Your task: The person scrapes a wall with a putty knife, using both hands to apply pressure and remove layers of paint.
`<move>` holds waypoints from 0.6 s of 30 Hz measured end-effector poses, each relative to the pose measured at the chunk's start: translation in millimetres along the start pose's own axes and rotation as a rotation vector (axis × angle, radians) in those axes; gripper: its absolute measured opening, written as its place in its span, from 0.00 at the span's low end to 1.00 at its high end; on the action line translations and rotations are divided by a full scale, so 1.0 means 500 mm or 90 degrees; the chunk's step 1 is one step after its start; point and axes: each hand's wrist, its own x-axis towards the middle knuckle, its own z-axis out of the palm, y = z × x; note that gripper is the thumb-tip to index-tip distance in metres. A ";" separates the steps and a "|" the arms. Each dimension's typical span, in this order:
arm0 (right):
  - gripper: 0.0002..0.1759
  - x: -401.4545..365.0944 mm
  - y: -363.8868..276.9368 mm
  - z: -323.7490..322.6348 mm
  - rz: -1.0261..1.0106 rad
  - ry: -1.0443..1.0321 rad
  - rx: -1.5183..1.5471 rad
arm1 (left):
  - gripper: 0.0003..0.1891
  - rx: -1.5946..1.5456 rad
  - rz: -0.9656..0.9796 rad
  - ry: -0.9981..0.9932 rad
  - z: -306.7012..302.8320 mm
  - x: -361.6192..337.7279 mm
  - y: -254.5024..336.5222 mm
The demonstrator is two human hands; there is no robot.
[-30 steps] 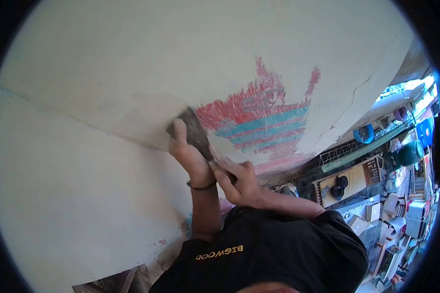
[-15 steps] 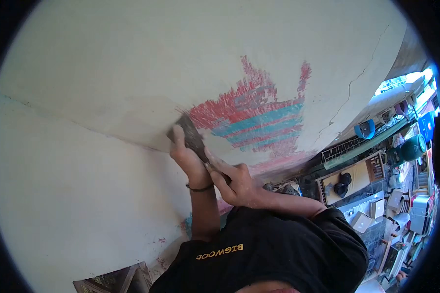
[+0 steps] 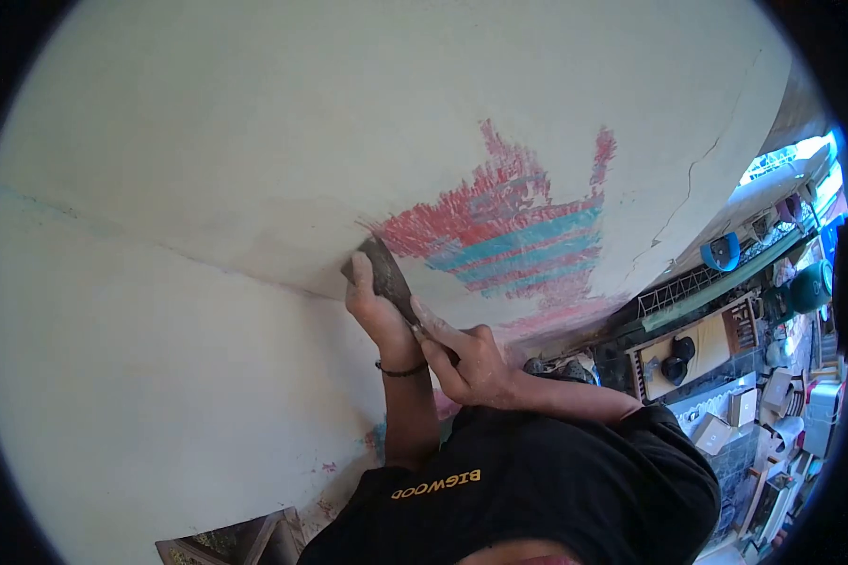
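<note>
A dark, flat scraper [image 3: 393,275] lies slantwise against the pale wall [image 3: 188,141], its far edge at the left end of a red and turquoise patch [image 3: 499,235]. My left hand [image 3: 379,318], with a dark band at the wrist, is closed around the blade, thumb along its left side; its other fingers are mostly hidden. Lower down and to the right, my right hand [image 3: 479,365] grips the scraper's handle end, which its fingers largely cover. Whitish dust marks the fingers of both hands.
Cracks [image 3: 690,179] run through the wall at right, and a seam line crosses it at left. A framed piece [image 3: 231,544] sits at the lower left. At the far right are a wooden bench [image 3: 707,348] with a dark cap, boxes [image 3: 711,433] and a green container [image 3: 810,285].
The whole view has shifted, so wall, hands and room appear slightly farther right and lower. Both hands keep their hold, and the scraper's edge stays near the red patch's left end.
</note>
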 end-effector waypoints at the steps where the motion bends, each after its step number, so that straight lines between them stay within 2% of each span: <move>1: 0.29 0.007 -0.009 0.004 -0.021 0.018 0.034 | 0.17 -0.013 -0.008 -0.015 0.013 0.004 0.033; 3: 0.29 0.027 -0.021 0.016 -0.063 0.051 0.100 | 0.17 -0.034 -0.015 -0.025 0.010 -0.001 0.053; 9: 0.29 0.000 0.026 0.010 -0.140 0.067 0.017 | 0.20 -0.031 0.000 -0.016 0.017 -0.032 0.026; 12: 0.28 0.019 -0.026 -0.003 0.015 -0.011 0.084 | 0.20 -0.041 0.013 -0.048 0.009 -0.008 0.048; 17: 0.27 0.023 0.025 0.020 -0.164 0.095 -0.008 | 0.17 -0.034 0.034 0.007 0.026 -0.013 0.040; 18: 0.27 0.025 0.018 0.018 -0.148 0.086 -0.007 | 0.17 -0.027 0.041 0.019 0.024 -0.014 0.037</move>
